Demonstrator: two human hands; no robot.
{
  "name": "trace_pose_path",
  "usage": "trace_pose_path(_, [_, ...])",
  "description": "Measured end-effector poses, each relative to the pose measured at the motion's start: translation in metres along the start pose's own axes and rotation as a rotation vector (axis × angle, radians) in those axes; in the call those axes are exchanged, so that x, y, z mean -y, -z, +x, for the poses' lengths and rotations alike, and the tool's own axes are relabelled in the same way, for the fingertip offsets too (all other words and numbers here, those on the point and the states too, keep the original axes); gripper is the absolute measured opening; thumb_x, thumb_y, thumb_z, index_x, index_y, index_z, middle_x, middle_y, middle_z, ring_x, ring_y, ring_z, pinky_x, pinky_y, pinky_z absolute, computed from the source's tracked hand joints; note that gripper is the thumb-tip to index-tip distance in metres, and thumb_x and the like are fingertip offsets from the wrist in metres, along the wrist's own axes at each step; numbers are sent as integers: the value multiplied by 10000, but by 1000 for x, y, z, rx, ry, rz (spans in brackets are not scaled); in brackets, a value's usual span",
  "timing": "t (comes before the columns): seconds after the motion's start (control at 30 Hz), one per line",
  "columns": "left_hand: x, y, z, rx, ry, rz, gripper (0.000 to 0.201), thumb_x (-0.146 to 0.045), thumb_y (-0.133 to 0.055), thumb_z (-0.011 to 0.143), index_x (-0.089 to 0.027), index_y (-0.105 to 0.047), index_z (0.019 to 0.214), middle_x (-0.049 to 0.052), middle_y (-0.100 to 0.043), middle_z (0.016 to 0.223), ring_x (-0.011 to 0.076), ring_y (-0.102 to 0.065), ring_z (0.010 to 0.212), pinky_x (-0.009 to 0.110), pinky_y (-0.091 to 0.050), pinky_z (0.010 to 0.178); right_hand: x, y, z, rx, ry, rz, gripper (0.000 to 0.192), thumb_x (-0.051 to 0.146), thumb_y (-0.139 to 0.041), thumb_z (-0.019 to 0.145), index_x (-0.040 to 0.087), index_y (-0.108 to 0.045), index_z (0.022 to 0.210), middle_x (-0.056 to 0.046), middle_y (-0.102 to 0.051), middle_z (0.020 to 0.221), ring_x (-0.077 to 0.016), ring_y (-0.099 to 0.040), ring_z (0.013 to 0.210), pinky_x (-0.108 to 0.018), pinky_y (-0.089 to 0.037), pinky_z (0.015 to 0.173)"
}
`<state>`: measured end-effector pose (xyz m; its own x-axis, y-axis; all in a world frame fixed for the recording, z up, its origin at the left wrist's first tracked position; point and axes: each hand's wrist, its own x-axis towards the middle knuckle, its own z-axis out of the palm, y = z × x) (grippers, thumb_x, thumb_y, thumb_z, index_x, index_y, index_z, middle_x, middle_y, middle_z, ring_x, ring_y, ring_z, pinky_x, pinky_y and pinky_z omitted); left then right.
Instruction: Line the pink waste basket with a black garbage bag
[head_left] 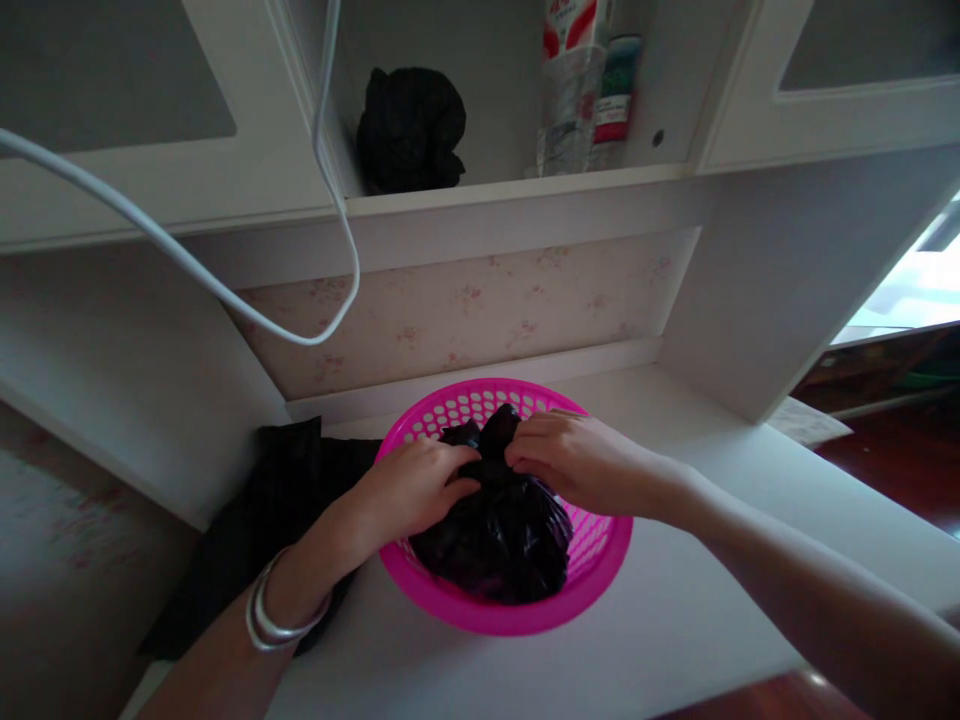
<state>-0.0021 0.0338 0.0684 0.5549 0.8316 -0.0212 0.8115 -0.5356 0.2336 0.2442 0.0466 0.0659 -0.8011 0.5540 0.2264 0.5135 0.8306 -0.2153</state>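
A shiny black plastic bag [502, 545] lies bunched up inside a bright pink perforated basket [506, 618]. My left hand [420, 485] reaches over the basket's left rim, its fingers closed on the upper part of the bag. From the right, my right hand [566, 455] pinches the bag's gathered top with bent fingers. The two hands are a short way apart, with a knot-like bunch of plastic standing up between them. Whatever the bag contains is hidden.
The basket stands on a white countertop [690, 600]. Black fabric or plastic [262, 530] lies to its left. A white cable [315, 335] hangs in front of the upper cabinet. On the open shelf are a black bundle [412, 130] and a clear plastic container [568, 110].
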Motion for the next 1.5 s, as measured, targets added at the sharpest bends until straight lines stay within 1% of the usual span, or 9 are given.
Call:
trace_pose_path(0.17, [1, -4, 0, -53, 46, 67, 249, -189, -539, 1008, -209, -768, 911, 78, -820, 974, 267, -776, 935, 348, -530, 765, -19, 8, -17, -9, -75, 31, 251, 200, -464, 1050, 189, -713, 1025, -94, -746, 1023, -236, -670, 958, -374, -494, 865])
trace_pose_path(0.3, [1, -6, -3, -114, 105, 125, 265, -205, -496, 1002, -185, -755, 953, 132, -811, 994, 330, -771, 959, 421, -547, 792, -25, 13, -24, 21, -198, 37, 252, 234, -468, 1053, 196, -705, 975, -92, -746, 980, -242, -681, 933, -379, -501, 841])
trace_pose_path(0.5, [1, -6, -3, -160, 106, 149, 218, -301, -524, 1006, -209, -722, 1006, 92, -799, 1013, 322, -759, 927, 429, -543, 757, -3, 6, -15, -73, -118, 105, 474, 463, -608, 1024, 243, -570, 1441, -120, -656, 1420, -293, -642, 1276, -426, -508, 1056])
trace_pose_path(0.7, [-2, -9, -9, -241, 131, 176, 245, -367, -544, 1023, -242, -729, 922, 40, -799, 947, 287, -762, 903, 375, -509, 700, -2, -3, -2, -32, -117, -33, 176, 305, -615, 1019, 218, -722, 1126, -80, -761, 1101, -268, -711, 1031, -390, -519, 904])
trace_pose_path(1.0, [40, 6, -9, -475, 239, 151, 324, -269, -477, 1008, -217, -796, 980, 78, -756, 980, 250, -720, 964, 378, -538, 902, -33, 9, -43, -248, -201, 72, 179, 318, -502, 1058, 214, -625, 979, -69, -701, 920, -195, -652, 827, -313, -487, 741])
trace_pose_path(1.13, [25, 10, -11, -587, 70, -45, 377, -245, -575, 932, -199, -729, 1273, 94, -714, 1225, 248, -661, 1183, 401, -498, 1079, -27, 3, -44, -340, -189, 183, 103, 319, -531, 1045, 228, -575, 1065, -104, -726, 1138, -214, -695, 986, -346, -537, 847])
trace_pose_path(1.23, [3, 8, -8, -531, -106, -92, 474, -292, -676, 934, -174, -648, 1393, 103, -681, 1402, 258, -604, 1317, 427, -435, 1168, -18, -1, -35, -331, -151, 208, 71, 262, -501, 1057, 240, -546, 1106, -101, -728, 1254, -210, -707, 1060, -354, -546, 885])
trace_pose_path(1.4, [4, 5, 4, -520, -89, 35, 256, -197, -667, 965, -259, -790, 1181, 42, -821, 1129, 284, -734, 1086, 519, -484, 1036, -9, 1, -32, -362, -74, 191, 85, 208, -500, 1056, 249, -569, 1029, -105, -699, 1330, -237, -606, 1307, -405, -526, 1033])
trace_pose_path(1.5, [18, 10, 1, -541, -47, -91, 247, -202, -638, 956, -282, -829, 1090, 31, -838, 1047, 269, -765, 995, 465, -521, 982, -13, -1, -42, -369, -46, 242, 89, 233, -516, 1060, 250, -574, 995, -97, -720, 1205, -229, -643, 1201, -388, -550, 969])
